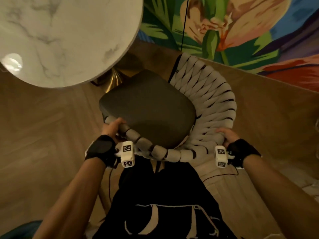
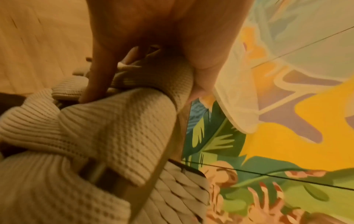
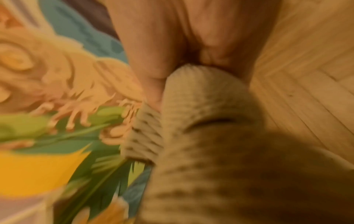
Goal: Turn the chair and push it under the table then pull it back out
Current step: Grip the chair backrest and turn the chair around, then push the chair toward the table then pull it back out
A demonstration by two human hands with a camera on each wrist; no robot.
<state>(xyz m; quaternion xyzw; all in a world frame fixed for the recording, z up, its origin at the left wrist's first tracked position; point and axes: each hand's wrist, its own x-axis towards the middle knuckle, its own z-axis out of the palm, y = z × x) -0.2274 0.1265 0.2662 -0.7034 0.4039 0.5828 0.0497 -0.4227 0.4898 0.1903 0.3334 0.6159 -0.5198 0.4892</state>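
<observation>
A chair with a dark grey seat cushion [image 1: 148, 109] and a curved back of thick cream woven bands [image 1: 212, 100] stands just in front of me, beside the round white marble table [image 1: 65, 35] at upper left. My left hand [image 1: 112, 127] grips the band-wrapped left end of the chair's rim [image 2: 145, 97], fingers curled round it. My right hand [image 1: 227, 135] grips the woven rim [image 3: 203, 97] on the right side. The seat's front corner lies close to the table's edge, by its brass base [image 1: 115, 78].
A wall with a bright floral mural [image 1: 233, 31] runs behind the chair, with a thin black cord [image 1: 185, 23] hanging down it. Light wood flooring [image 1: 43, 126] spreads left and right of the chair. My dark shirt [image 1: 164, 195] fills the lower middle.
</observation>
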